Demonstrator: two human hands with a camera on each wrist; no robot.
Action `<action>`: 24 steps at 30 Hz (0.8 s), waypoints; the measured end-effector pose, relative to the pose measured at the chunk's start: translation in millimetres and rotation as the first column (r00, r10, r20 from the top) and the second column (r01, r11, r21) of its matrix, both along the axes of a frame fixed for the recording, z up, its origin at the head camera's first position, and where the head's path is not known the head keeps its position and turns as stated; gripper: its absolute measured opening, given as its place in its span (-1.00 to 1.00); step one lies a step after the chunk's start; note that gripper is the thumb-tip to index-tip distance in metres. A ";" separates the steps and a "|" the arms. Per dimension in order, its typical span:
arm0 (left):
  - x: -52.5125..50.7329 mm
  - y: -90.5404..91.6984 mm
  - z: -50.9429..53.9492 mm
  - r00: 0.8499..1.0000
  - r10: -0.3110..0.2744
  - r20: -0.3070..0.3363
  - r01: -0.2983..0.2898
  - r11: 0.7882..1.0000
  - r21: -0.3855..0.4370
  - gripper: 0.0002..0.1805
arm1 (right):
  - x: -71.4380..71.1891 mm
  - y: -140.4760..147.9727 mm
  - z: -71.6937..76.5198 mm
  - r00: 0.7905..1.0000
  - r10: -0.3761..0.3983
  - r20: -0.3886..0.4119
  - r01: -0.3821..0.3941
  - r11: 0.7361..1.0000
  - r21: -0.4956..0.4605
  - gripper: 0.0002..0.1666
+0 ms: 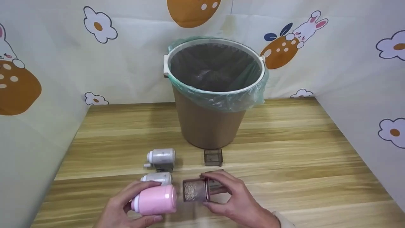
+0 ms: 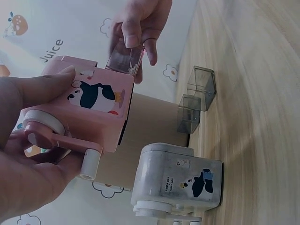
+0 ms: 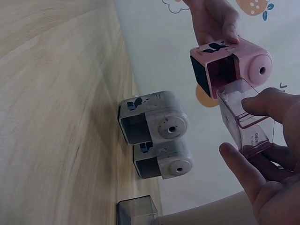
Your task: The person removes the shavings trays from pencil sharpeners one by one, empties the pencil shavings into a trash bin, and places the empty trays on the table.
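Note:
My left hand [image 1: 119,207] grips a pink crank pencil sharpener [image 1: 158,200] above the table, with fingers on one side and the thumb on the other. In the left wrist view its panda picture and white-tipped crank handle [image 2: 90,164] show. The sharpener's drawer slot [image 3: 224,75] gapes in the right wrist view. With my right hand [image 1: 237,198] I hold its clear shavings drawer [image 1: 193,190] by one end, fingers and thumb pinching it. Pale shavings lie at the drawer's left end. Drawer and sharpener are close together, and the drawer is out of the slot.
Two grey-white pencil sharpeners [image 1: 163,156] stand on the table to the left, their slots open. A dark clear drawer [image 1: 213,157] sits before the bin, another one [image 1: 216,183] partly behind my right hand. The tall brown bin [image 1: 208,123] has a green liner [image 1: 221,101].

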State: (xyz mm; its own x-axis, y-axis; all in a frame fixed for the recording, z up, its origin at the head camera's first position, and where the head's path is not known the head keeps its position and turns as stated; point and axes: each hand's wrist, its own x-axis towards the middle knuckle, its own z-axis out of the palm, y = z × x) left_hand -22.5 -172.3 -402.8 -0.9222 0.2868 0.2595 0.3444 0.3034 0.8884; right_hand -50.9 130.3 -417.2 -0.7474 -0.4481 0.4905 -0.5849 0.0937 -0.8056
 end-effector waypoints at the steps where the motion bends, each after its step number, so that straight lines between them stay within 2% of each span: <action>1: 0.5 -0.2 -0.5 1.000 0.005 0.008 -0.005 1.000 -0.003 -0.26 | 0.1 0.3 -0.3 1.000 -0.005 0.003 0.005 1.000 -0.007 -0.27; 5: 1.6 -2.0 -4.1 1.000 0.007 0.008 -0.007 1.000 -0.006 -0.25 | 0.1 0.7 -1.1 1.000 -0.020 -0.013 0.020 0.999 -0.032 -0.24; 11: 2.7 -4.1 -8.3 0.998 0.037 0.046 -0.036 0.999 -0.033 -0.27 | -1.7 3.2 -1.4 0.997 -0.049 -0.053 0.047 0.998 -0.040 -0.23; 16: 2.2 -5.3 -14.7 0.994 0.048 0.102 -0.042 0.997 -0.060 -0.28 | -2.5 6.2 -2.9 0.996 -0.073 -0.053 0.071 0.997 -0.032 -0.20; 18: 2.3 -5.0 -17.5 0.993 0.046 0.106 -0.040 0.997 -0.064 -0.29 | -2.3 7.3 -3.3 0.996 -0.083 -0.043 0.082 0.996 -0.019 -0.19; 21: 2.3 -3.8 -22.1 0.996 0.031 0.081 -0.026 0.998 -0.054 -0.29 | -1.8 8.7 -3.4 0.995 -0.093 -0.029 0.092 0.996 -0.005 -0.19; 24: 1.5 -2.6 -27.5 1.000 0.001 0.020 -0.001 1.000 -0.029 -0.28 | -2.2 10.3 -2.8 0.995 -0.098 -0.027 0.098 0.995 -0.005 -0.19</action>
